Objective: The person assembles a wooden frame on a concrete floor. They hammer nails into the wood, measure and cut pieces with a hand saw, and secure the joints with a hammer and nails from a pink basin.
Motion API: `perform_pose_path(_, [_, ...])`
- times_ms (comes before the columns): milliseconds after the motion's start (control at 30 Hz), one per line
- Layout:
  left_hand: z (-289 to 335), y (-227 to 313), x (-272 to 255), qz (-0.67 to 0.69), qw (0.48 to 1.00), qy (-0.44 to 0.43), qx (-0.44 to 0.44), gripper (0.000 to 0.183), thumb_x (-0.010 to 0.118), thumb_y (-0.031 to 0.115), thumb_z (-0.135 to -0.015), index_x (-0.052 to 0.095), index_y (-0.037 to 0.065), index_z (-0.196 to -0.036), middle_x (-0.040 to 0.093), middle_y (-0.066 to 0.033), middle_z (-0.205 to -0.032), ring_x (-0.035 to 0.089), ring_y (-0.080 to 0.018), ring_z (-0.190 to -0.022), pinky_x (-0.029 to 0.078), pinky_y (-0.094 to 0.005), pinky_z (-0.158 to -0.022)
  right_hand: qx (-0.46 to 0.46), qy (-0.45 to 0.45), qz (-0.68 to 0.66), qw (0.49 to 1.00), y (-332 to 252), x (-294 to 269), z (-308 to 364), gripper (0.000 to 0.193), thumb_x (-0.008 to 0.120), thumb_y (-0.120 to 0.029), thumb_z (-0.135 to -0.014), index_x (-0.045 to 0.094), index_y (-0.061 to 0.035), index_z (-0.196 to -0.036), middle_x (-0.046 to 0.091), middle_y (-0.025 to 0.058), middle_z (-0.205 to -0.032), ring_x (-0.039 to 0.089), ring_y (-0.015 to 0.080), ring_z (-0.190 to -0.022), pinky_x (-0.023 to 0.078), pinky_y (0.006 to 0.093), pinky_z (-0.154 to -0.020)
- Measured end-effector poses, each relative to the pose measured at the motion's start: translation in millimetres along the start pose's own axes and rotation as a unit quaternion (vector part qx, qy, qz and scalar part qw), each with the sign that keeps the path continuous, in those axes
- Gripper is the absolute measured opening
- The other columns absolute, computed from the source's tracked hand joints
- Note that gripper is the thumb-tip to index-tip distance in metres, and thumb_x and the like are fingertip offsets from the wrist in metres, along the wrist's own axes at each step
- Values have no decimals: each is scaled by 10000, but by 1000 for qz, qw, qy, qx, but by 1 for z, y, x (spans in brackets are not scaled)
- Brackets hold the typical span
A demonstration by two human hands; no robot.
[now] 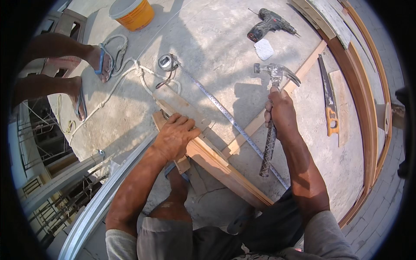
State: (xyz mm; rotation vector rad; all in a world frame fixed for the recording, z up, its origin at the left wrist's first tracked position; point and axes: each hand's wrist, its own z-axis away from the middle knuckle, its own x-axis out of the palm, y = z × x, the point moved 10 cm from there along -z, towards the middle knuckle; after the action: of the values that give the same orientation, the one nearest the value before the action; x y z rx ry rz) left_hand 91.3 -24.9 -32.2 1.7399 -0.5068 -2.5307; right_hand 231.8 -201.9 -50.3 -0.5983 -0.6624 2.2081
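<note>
Over the concrete floor (125, 108) slants the wooden beam (229, 175), light orange-brown, straight-edged, with thin lines running along its length. On the beam's far end rests the left hand (173, 135), its fingers bent; whether they clamp the wood, I cannot tell. To the right of the beam, the right hand (281, 110) is wrapped around the handle of a worn hammer (268, 147). Beyond the beam are a dark drill (271, 26) and a yellow bucket (135, 16).
</note>
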Motion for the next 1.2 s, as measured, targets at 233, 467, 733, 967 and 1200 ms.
perform_pose_path(233, [-3,0,3,13,1000,-1,-5,378,701,9,-679,646,162,-1020,596,-51,-1063,560,-243,-1129,334,-398,-1118,-27,-79,-47,995,-13,-32,14,329,478,-381,-1055,525,-75,-944,489,-26,-623,430,76,-417,348,250,-385])
perform_pose_path(467, [-1,2,1,-5,1000,9,-2,376,695,15,-686,646,160,-1030,598,-59,-1075,559,-249,-1139,326,-400,-1137,-32,57,-102,993,3,-34,8,323,488,-372,-1036,538,-58,-976,528,11,-645,468,108,-447,367,278,-412])
perform_pose_path(733, [3,2,6,16,1000,16,-15,369,671,-3,-696,655,149,-1032,604,-61,-1070,563,-255,-1142,333,-416,-1139,-41,68,-147,986,-10,-75,24,343,439,-394,-1071,513,-71,-983,479,-45,-619,411,66,-408,341,232,-379])
perform_pose_path(967, [-2,0,4,29,999,-21,-19,369,662,5,-709,657,151,-1048,602,-65,-1082,560,-254,-1160,325,-420,-1144,-2,48,-93,994,36,-34,25,335,454,-384,-1047,525,-60,-999,485,-3,-617,459,111,-440,360,256,-421])
perform_pose_path(1200, [-1,-2,5,3,1000,-20,-20,345,667,7,-719,649,158,-1029,598,-63,-1098,562,-251,-1152,319,-422,-1151,10,180,-184,966,-22,-111,45,322,468,-365,-1047,533,-61,-961,505,-11,-629,458,104,-418,339,266,-384])
